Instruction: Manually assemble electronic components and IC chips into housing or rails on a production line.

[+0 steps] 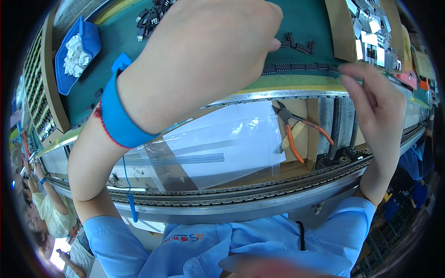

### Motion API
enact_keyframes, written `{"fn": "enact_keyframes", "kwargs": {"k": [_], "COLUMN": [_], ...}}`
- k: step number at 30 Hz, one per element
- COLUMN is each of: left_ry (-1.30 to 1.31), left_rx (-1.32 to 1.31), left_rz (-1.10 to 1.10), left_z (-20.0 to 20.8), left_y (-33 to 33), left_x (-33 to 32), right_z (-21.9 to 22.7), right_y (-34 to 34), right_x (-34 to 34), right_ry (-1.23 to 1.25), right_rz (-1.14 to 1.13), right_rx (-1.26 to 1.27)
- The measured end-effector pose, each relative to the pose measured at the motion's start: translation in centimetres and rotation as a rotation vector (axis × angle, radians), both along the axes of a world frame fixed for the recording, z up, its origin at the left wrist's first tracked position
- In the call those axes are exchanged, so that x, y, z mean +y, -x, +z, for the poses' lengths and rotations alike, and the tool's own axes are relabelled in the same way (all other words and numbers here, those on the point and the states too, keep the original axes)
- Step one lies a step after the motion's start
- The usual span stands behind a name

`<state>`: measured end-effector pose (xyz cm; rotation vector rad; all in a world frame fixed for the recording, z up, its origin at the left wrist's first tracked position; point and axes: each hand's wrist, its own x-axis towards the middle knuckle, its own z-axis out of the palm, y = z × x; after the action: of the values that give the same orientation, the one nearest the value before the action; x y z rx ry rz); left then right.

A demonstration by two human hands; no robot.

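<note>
My left hand (pixel 218 46) reaches across the upper middle, its back toward me and a blue wrist strap (pixel 121 113) on the wrist. Its fingers curl under the hand, so whatever they hold is hidden. Just beyond it lie a few loose black IC chips (pixel 303 47) on the green mat. A row of black chips (pixel 296 67) runs end to end along the mat's near edge. At the right end of that row is my right hand (pixel 378 92), thumb and forefinger a little apart, with nothing visible between them. The forefinger's tip is close to the last chip; contact is unclear.
A blue bin (pixel 90 37) of white pieces stands far left. A pile of black chips (pixel 150 21) lies behind my left forearm. A cardboard box (pixel 340 32) of metal pieces is far right. Below the bench edge, orange-handled pliers (pixel 291 134) lie beside plastic-covered paper (pixel 232 129).
</note>
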<state>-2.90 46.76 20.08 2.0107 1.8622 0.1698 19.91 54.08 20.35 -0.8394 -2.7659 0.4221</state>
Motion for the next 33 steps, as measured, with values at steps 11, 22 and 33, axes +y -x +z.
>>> {"fn": "enact_keyframes", "kwargs": {"k": [11, 22, 33], "left_ry": [-0.214, 0.14, 0.293], "left_rx": [0.088, 0.178, 0.37], "left_rz": [-0.051, 0.089, 0.145], "left_z": [-1.0, 1.8, 2.5], "left_y": [-1.2, -3.6, -5.4], "left_x": [-0.2, 3.8, 5.4], "right_z": [0.2, -0.5, 0.4], "right_y": [-4.2, -5.3, -5.6], "right_x": [-1.5, -1.7, -1.9], "right_ry": [0.073, 0.105, 0.082], "right_rz": [-0.1, -0.006, 0.073], "right_rx": [0.063, 0.181, 0.117]}}
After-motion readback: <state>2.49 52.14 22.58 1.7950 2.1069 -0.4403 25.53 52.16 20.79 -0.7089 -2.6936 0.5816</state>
